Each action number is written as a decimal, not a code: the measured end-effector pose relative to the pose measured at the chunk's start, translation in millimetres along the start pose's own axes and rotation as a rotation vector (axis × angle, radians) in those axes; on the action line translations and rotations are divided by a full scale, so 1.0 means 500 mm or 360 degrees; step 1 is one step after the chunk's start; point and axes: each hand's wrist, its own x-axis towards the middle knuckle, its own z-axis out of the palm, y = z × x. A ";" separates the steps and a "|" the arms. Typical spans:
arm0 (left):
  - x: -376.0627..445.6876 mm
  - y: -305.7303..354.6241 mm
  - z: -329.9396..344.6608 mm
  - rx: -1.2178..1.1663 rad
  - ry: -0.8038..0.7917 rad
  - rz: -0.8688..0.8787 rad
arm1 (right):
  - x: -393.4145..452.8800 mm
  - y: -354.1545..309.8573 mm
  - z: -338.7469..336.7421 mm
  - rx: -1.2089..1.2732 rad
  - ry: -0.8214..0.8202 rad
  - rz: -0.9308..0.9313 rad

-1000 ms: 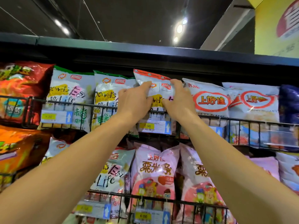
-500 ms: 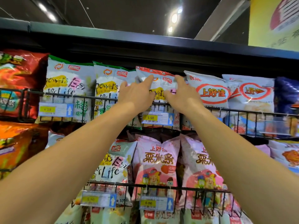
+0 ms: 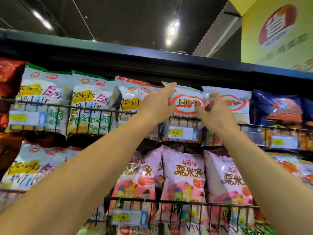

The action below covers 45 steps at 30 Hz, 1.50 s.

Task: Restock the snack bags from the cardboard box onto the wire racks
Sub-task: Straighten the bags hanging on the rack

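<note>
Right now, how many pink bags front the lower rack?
3, side by side behind the lower wire rail: left bag, middle bag, right bag. More may sit hidden behind them or beyond the right forearm.

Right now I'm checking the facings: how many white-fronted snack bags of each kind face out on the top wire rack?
Green-topped Powers bags: 2
Red-topped Powers bag: 1
Red-oval bags: 2
Total: 5
</note>
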 end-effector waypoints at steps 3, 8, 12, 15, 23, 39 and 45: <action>0.029 0.023 0.034 0.0161 -0.0159 -0.0144 | 0.037 -0.001 0.005 -0.0015 -0.0267 -0.0075; 0.050 0.053 0.079 0.0038 -0.0179 -0.0268 | 0.072 0.008 0.030 0.0190 -0.0292 -0.0213; 0.057 0.068 0.101 -0.0069 0.0017 -0.0250 | 0.098 0.021 0.029 0.0272 -0.0205 -0.0301; 0.061 0.064 0.108 0.0004 -0.0016 -0.0278 | 0.108 0.036 0.038 0.0222 -0.0260 -0.0303; 0.060 0.070 0.110 0.0282 -0.0068 -0.0352 | 0.095 0.062 0.029 0.0055 -0.0214 -0.0228; 0.037 0.143 0.162 0.0669 0.0073 -0.0094 | 0.135 0.236 -0.044 -0.0586 -0.0293 -0.0425; 0.078 0.144 0.177 0.0636 -0.0254 -0.0340 | 0.163 0.265 -0.031 -0.0535 -0.0442 -0.0374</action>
